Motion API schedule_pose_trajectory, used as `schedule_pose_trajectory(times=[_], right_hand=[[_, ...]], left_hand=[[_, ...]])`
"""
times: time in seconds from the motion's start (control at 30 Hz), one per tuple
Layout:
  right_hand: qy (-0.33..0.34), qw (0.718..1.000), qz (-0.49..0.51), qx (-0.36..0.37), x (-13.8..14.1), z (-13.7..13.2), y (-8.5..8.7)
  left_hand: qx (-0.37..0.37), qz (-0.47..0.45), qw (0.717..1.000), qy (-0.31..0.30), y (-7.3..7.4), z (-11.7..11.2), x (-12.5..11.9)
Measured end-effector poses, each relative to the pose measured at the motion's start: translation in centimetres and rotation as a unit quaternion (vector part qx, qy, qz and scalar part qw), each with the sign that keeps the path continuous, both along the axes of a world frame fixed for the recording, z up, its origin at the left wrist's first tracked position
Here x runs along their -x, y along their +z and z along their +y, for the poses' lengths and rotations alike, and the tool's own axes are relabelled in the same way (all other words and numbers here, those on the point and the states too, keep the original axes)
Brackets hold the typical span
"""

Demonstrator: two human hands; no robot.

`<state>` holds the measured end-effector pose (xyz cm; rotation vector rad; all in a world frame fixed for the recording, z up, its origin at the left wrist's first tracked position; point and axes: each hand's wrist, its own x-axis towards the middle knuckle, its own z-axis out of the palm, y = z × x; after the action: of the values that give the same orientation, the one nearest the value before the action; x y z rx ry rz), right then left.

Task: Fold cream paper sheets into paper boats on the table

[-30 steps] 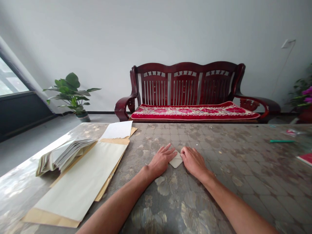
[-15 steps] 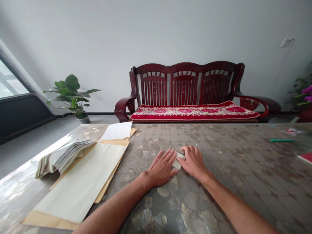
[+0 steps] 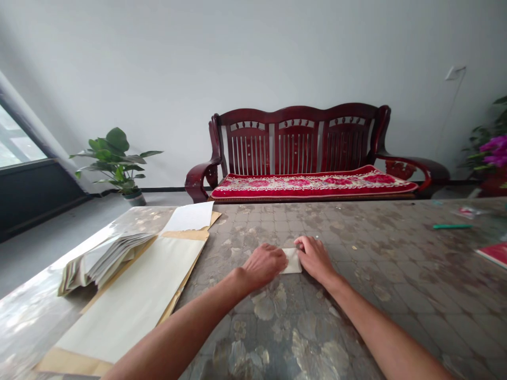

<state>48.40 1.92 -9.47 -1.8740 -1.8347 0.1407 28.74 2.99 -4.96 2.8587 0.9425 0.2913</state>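
While a pale wall [image 3: 277, 53] fills the view ahead of you, the patterned table [image 3: 396, 295] spreads across the foreground beneath your forearms. Beyond its far edge stands a dark red wooden bench [image 3: 301, 113], a red floral mat [image 3: 317, 182] along its seat, with a potted plant [image 3: 114, 155] on the floor to the left. On your left, a big pale sheet [image 3: 138, 295] lies over brown paper [image 3: 71, 361]; a thick stack of bent sheets [image 3: 114, 253] sits beside it, and a white sheet [image 3: 190, 216] lies near its far end. Your left hand [image 3: 266, 264] is curled narrow, knuckles up; your right hand [image 3: 315, 259] is loosely bent. You cannot tell from this angle whether either one pinches. A flat red item [image 3: 495, 253] is cut off at the right edge. Between your hands, on the table, is a small pale piece of paper [image 3: 292, 261], your left fingers over its left end, your right hand at its right edge. Well to your right lies a thin green stick [image 3: 452, 226].
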Motion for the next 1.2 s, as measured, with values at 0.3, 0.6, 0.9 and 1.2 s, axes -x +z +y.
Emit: schedule_pose_trajectory(times=[0.3, 0.6, 0.9, 1.2], right_hand=[[0.037, 0.995, 0.095, -0.023, -0.8, -0.2, 0.0], [0.035, 0.967, 0.249, -0.030, -1.0, 0.0, -0.3], [0.121, 0.930, 0.346, -0.033, -0.5, -0.7, 0.3], [0.156, 0.966, -0.019, -0.206, 0.9, -1.4, 1.9]], left_hand=[[0.092, -0.014, 0.994, 0.065, -0.2, 3.0, -1.9], [0.170, -0.003, 0.972, 0.161, -0.3, 1.6, -0.9], [0.191, -0.350, 0.868, 0.297, -3.9, 1.3, 0.0], [0.038, -0.308, 0.925, 0.218, -3.3, 0.2, -0.1]])
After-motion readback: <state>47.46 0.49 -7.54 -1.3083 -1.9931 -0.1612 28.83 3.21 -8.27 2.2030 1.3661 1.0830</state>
